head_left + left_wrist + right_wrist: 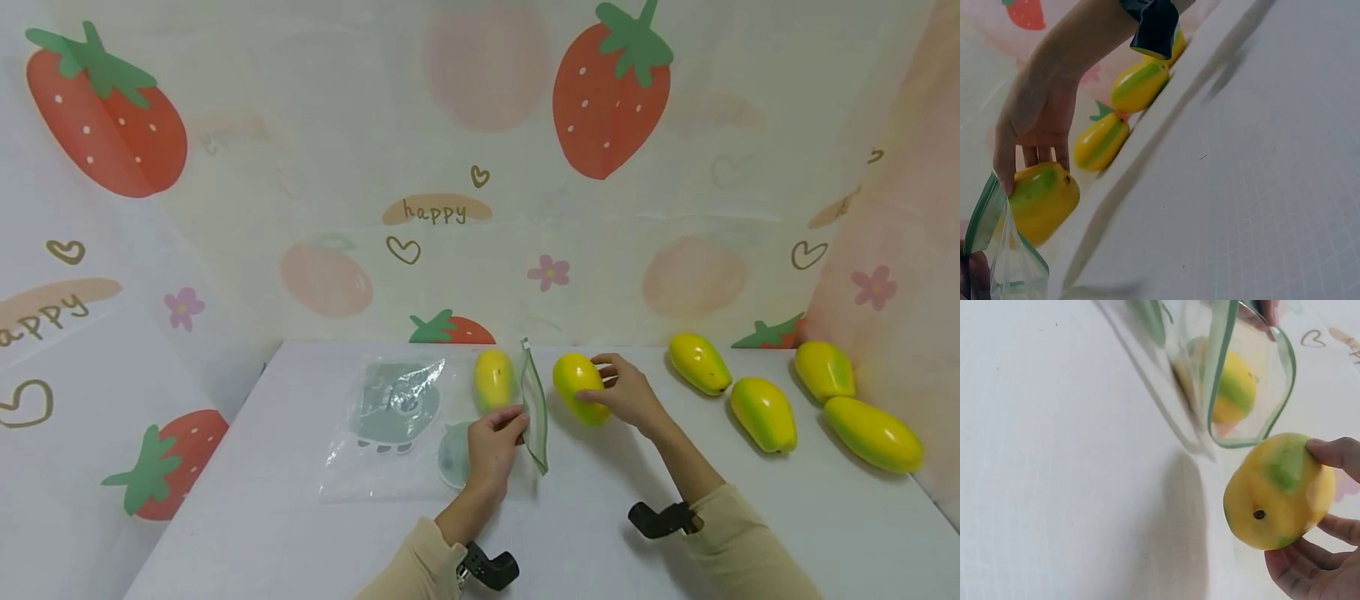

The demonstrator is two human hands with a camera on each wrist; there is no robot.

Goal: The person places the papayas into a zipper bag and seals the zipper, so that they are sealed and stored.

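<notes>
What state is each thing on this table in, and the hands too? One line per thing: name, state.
Clear bag: on the table, its green-edged mouth open
Fruit in the bag: inside, seen through the plastic
Held fruit: outside the bag, near its mouth
Four fruits at the right: loose on the table
Left hand: pinching the bag's edge
Right hand: gripping the held fruit

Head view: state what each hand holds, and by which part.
Left hand: the clear bag, by its green rim. Right hand: a yellow-green fruit, by its sides.
</notes>
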